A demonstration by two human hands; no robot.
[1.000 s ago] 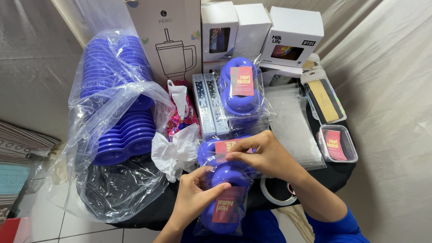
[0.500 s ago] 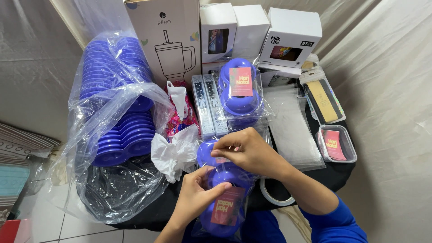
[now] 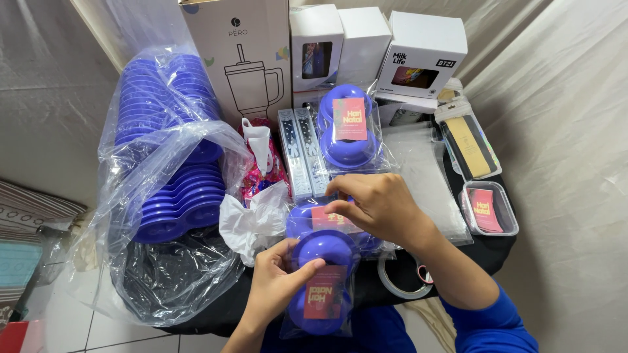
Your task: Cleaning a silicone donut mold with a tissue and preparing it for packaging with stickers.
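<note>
Black table [image 3: 497, 252] against draped cloth. Near its front edge, bagged purple bowl set [image 3: 322, 287] gripped by left hand [image 3: 278, 287]; right hand [image 3: 376, 208] pinching the pack [image 3: 320, 219] behind. Beyond, another pack [image 3: 348, 131], white boxes [image 3: 425, 55], stacked bowls [image 3: 173, 196] left.

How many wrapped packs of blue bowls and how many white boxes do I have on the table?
Clear-wrapped packs of blue plastic bowls with pink cards: 3
White cardboard boxes: 4
Total: 7
</note>
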